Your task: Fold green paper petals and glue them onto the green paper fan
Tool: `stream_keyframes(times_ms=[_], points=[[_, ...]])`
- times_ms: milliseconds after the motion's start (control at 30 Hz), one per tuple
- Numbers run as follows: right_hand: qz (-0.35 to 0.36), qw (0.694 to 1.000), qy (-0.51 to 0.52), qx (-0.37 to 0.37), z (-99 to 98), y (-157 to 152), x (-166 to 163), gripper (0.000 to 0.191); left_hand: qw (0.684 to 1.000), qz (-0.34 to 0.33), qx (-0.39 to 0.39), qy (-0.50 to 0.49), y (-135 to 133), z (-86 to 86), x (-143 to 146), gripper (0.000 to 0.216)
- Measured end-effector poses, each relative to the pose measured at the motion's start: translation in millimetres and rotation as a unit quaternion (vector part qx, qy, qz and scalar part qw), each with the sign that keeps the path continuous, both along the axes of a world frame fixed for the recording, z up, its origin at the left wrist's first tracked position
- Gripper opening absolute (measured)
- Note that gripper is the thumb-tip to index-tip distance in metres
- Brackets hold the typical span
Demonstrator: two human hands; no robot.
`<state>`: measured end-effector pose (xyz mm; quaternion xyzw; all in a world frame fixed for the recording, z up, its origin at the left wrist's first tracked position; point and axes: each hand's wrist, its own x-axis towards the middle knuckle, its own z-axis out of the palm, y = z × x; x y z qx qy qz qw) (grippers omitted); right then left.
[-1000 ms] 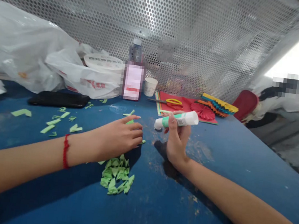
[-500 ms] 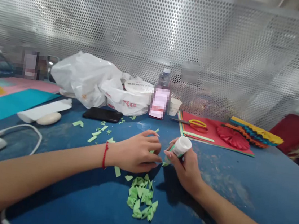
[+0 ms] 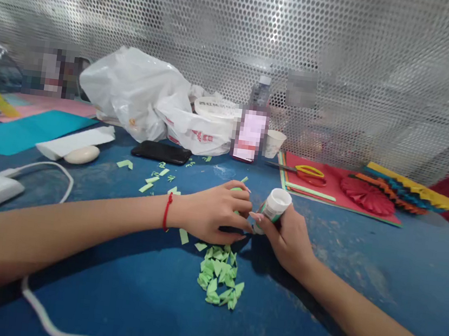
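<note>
My right hand (image 3: pixel 286 240) is closed around a white and green glue stick (image 3: pixel 274 207), its tip pointing down and left toward my left hand. My left hand (image 3: pixel 216 212) rests on the blue table (image 3: pixel 313 310) with its fingers curled over a small green paper piece; a bit of green shows between the fingers. The two hands meet at the fingertips. Just in front of them lies a pile of several folded green paper triangles (image 3: pixel 220 275). A red string sits on my left wrist.
Green paper scraps (image 3: pixel 153 178) lie to the left. At the back are a black phone (image 3: pixel 161 152), white plastic bags (image 3: pixel 146 101), a bottle (image 3: pixel 253 122), a paper cup (image 3: pixel 273 143), scissors (image 3: pixel 306 171) on red paper and colourful paper fans (image 3: pixel 394 189). A white cable (image 3: pixel 55 180) runs at left.
My right hand has turned the glue stick from lying sideways in the air to pointing down at my left hand's fingers. The camera has swung left and the hands have come together.
</note>
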<state>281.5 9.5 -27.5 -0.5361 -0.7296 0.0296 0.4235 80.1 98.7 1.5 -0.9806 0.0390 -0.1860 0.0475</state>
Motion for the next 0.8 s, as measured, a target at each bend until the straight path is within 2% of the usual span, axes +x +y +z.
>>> stream_keyframes(times_ms=[300, 533, 800], points=[[-0.010, 0.997, -0.076, 0.027, 0.3, -4.0, -1.1, 0.028, 1.000, -0.027, -0.003, 0.000, 3.2, -3.1, 2.0, 0.020], [-0.025, 0.997, -0.067, 0.030, -0.3, -3.2, 0.0, 0.026, 0.999, -0.034, -0.006, 0.005, 5.5, -3.5, 2.2, 0.023], [0.018, 0.997, -0.069, 0.016, 2.3, -4.5, 0.1, 0.026, 0.999, -0.038, -0.014, 0.009, 5.8, -3.1, 2.4, 0.022]])
